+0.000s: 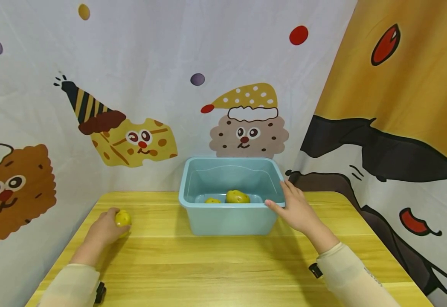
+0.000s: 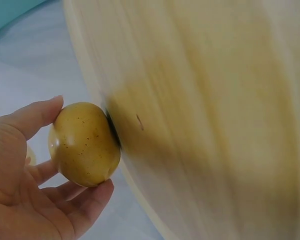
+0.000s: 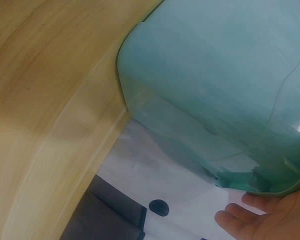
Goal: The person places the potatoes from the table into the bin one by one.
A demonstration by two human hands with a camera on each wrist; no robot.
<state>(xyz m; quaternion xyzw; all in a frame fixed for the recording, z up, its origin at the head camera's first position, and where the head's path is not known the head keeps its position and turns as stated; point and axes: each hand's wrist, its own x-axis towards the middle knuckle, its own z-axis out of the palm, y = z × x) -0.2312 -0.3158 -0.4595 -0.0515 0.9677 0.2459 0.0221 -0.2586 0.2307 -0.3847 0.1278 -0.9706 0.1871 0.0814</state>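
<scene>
At the left of the table, my left hand (image 1: 104, 228) grips a yellow potato (image 1: 123, 218) between thumb and fingers. In the left wrist view the potato (image 2: 86, 145) is smooth, rounded and dark-speckled, right at the wooden tabletop. A light blue plastic bin (image 1: 229, 219) stands at the middle back. Inside it lie a larger potato (image 1: 237, 196) and, partly hidden by the front rim, another yellow piece (image 1: 213, 200). My right hand (image 1: 298, 209) rests on the bin's front right corner, thumb at the front rim and the other fingers extended along the right side.
The wooden table (image 1: 208, 268) runs back to a white curtain (image 1: 146, 55) printed with cartoon figures. A second printed curtain (image 1: 419, 98) hangs close on the right. Each wrist carries a small black device at the sleeve.
</scene>
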